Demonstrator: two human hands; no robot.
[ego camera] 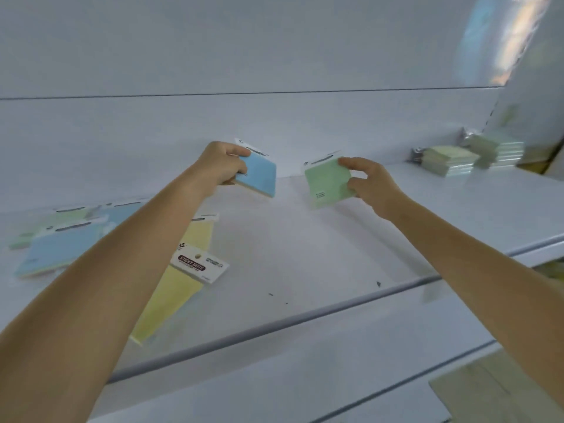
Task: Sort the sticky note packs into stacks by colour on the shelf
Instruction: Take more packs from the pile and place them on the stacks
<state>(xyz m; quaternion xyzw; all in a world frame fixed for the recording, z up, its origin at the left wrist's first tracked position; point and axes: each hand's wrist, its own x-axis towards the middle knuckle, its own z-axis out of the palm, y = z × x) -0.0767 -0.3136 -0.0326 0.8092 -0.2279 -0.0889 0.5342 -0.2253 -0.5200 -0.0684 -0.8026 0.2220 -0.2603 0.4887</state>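
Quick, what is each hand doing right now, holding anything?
Left hand: grips a blue sticky note pack, raised above the shelf.
Right hand: pinches a green sticky note pack by its edge, also raised.

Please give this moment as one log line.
left hand: holds blue pack | right hand: holds green pack | both over shelf
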